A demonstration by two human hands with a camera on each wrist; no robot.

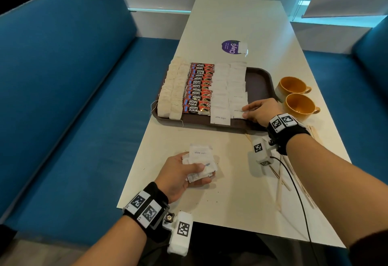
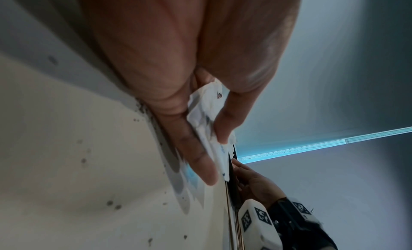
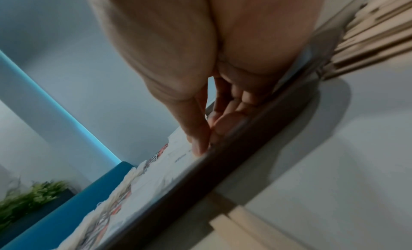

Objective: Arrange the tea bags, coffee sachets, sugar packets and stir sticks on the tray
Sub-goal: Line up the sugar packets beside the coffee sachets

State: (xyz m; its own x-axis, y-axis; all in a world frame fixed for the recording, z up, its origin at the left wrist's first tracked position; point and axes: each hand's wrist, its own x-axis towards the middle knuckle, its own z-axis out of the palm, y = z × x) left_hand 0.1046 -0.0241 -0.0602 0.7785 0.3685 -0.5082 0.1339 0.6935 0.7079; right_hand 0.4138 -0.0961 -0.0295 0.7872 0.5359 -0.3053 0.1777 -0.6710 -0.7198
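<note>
A: Left hand?
B: Rested on the table, fingers curled round a stack of sugar packets.
A: Right hand?
B: Over the tray, thumb and fingertips pinching one sugar packet at the near end of the right sugar column.
A: Tray layout?
B: Tea bags left, coffee sachets next, then two sugar columns. Right strip bare.
A: Stir sticks?
B: Loose on the table, under the right forearm. Two yellow cups sat beside the tray.

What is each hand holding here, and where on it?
Left hand grips a bunch of sugar packets across their middle. Right hand pinches the near-right edge of one sugar packet on the tray.
</note>
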